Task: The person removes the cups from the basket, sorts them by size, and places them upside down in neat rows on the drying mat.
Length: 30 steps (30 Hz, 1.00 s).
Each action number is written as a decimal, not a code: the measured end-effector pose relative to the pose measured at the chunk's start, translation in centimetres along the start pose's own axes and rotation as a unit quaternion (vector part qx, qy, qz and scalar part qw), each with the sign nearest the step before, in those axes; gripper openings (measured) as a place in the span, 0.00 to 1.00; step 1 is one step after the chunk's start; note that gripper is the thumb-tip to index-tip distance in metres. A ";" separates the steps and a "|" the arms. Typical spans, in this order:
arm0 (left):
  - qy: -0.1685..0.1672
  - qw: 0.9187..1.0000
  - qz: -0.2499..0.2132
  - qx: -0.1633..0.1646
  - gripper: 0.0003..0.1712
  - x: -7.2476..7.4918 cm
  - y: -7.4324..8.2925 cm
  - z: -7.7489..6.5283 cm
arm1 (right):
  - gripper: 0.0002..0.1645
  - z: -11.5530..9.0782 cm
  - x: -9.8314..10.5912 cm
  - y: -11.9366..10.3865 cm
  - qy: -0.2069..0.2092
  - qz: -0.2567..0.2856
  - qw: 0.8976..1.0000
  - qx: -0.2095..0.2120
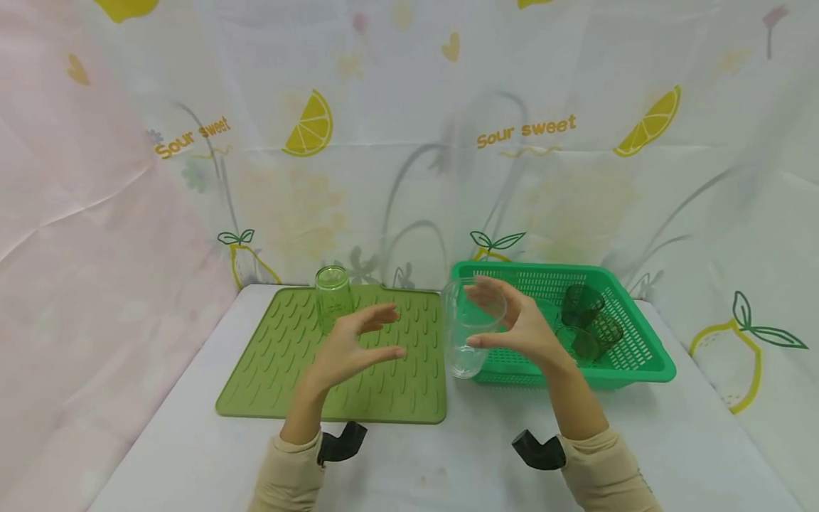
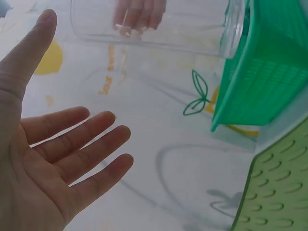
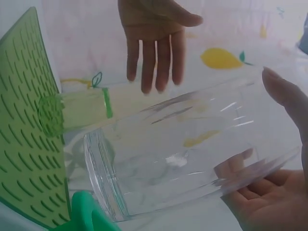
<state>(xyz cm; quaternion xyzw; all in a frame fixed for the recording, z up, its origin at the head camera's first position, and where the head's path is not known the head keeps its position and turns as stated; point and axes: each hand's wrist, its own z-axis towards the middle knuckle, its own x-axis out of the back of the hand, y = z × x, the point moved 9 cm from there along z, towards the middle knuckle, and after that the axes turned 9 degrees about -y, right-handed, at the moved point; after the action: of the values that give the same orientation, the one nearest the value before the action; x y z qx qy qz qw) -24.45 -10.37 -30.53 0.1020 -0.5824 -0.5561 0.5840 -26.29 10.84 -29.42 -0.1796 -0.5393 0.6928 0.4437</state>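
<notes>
My right hand (image 1: 515, 323) holds a large clear drinking glass (image 1: 463, 341) near its upper end, thumb on one side and fingers on the other. The glass is lifted at the basket's left front corner, its thick base (image 3: 103, 178) pointing down. My left hand (image 1: 348, 348) is empty, fingers spread and thumb apart, over the green mat (image 1: 397, 391). In the left wrist view its palm and fingers (image 2: 96, 144) show beside the clear glass. A light green glass (image 1: 333, 302) stands on the mat behind my left hand.
A green plastic basket (image 1: 630, 373) stands on the right of the white table (image 1: 448, 469), with several dark tinted glasses (image 1: 582, 306) in its right part. A lemon-print cloth (image 1: 397, 178) hangs behind and at both sides.
</notes>
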 end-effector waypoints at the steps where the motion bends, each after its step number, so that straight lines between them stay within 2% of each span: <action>1: -0.003 1.000 -0.005 -0.008 0.38 -0.2 0.3 0.3 | 0.52 0.0 -0.2 0.0 -0.004 0.005 1.000 0.001; 5: -0.018 0.999 -0.034 -0.037 0.40 -1.2 1.6 1.6 | 0.51 0.2 -0.9 -0.3 -0.021 0.015 0.999 0.022; 9: -0.040 0.995 -0.061 -0.065 0.43 -2.1 2.8 2.6 | 0.48 0.3 -1.7 -0.9 -0.044 0.023 0.996 0.070; 13: -0.061 0.993 -0.061 -0.084 0.44 -3.0 3.7 3.4 | 0.45 0.3 -2.5 -1.5 -0.069 0.034 0.990 0.117; 15: -0.071 0.992 -0.061 -0.087 0.44 -3.3 4.0 3.7 | 0.45 0.4 -2.7 -1.5 -0.076 0.036 0.989 0.125; 19: -0.086 0.991 -0.066 -0.079 0.43 -3.8 4.1 4.1 | 0.45 0.4 -2.9 -1.3 -0.075 0.036 0.989 0.118; 24: -0.109 0.989 -0.073 -0.064 0.43 -3.9 4.2 4.6 | 0.47 0.3 -2.8 -1.2 -0.062 0.023 0.994 0.087; 30: -0.138 0.989 -0.039 -0.031 0.46 -3.9 4.2 5.0 | 0.49 0.5 -2.7 -0.6 -0.062 -0.004 0.997 0.035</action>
<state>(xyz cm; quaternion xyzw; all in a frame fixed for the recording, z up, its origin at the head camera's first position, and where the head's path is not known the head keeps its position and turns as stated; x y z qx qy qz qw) -25.00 -3.17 -28.02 0.0292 -0.6357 -0.6050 0.4786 -24.88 8.39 -29.30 -0.1185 -0.5422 0.7193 0.4178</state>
